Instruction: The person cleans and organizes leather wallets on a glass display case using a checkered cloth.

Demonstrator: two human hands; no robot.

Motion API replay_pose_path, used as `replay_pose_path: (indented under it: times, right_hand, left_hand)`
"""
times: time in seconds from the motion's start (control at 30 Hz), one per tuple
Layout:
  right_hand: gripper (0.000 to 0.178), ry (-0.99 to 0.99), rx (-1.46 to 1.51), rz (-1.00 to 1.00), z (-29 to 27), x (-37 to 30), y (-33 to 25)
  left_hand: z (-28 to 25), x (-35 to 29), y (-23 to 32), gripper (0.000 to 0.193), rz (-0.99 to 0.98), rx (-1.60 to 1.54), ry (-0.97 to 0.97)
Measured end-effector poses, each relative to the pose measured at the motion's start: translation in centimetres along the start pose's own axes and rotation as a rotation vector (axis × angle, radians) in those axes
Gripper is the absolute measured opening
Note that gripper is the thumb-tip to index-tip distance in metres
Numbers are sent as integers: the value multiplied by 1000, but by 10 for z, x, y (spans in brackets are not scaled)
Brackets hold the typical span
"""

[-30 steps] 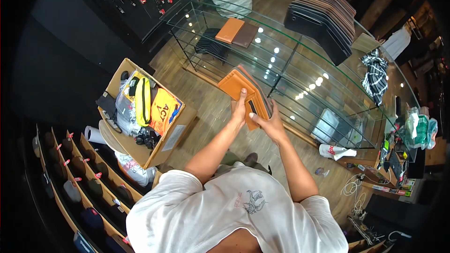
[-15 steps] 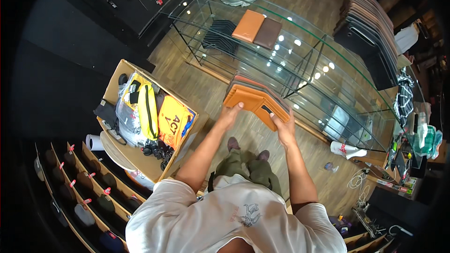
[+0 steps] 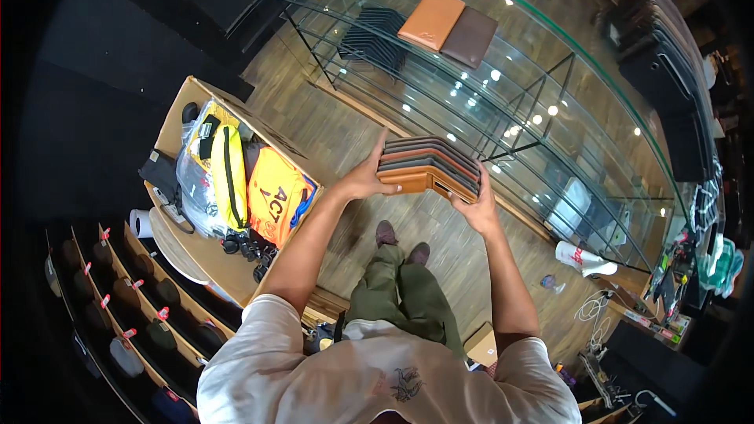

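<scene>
Between my two hands is a stack of half-open wallets point(image 3: 430, 159), nested in one another, with a tan one nearest me and grey, black and reddish-brown ones behind it. My left hand point(image 3: 366, 176) grips the left end, its thumb on the tan front. Around the right end my right hand point(image 3: 477, 202) is closed, fingers at the outer edge. Beyond them, on the glass shelf unit point(image 3: 518, 71), an orange-tan leather piece point(image 3: 431, 20) lies flat, overlapping a dark brown one point(image 3: 470, 37). Black nested folded pieces point(image 3: 372, 35) sit lower in the unit.
To my left stands a cardboard box point(image 3: 182, 106) with a yellow pouch point(image 3: 229, 177) and an orange bag point(image 3: 276, 195). Caps fill a rack point(image 3: 118, 306) at lower left. A long row of dark wallets point(image 3: 664, 71) stands at far right. White cables point(image 3: 593, 310) hang at lower right.
The wallet stack has tipped, so its top edges now show more than the tan front. My left hand has shifted slightly left and up along its end. My view has shifted too.
</scene>
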State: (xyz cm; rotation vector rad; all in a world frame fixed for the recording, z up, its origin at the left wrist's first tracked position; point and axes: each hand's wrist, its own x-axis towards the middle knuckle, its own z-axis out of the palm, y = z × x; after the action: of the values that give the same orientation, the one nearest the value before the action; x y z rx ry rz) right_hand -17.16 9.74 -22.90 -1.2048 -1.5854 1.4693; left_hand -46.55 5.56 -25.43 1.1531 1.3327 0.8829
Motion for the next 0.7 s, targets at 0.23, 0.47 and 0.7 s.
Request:
replay_pose_path:
  times: [0.23,0.47,0.7]
  right_hand:
    - [87,-43,-45,-71,7,46,86]
    - [85,-29,-133,-118,7,79,155]
    - [91,125,-289,-135,5,137,195]
  left_hand:
    - [8,40,-57,113,10,54,126]
    - [20,88,-101,109,-10,73,179]
    - [6,177,-142,108,157,119,172]
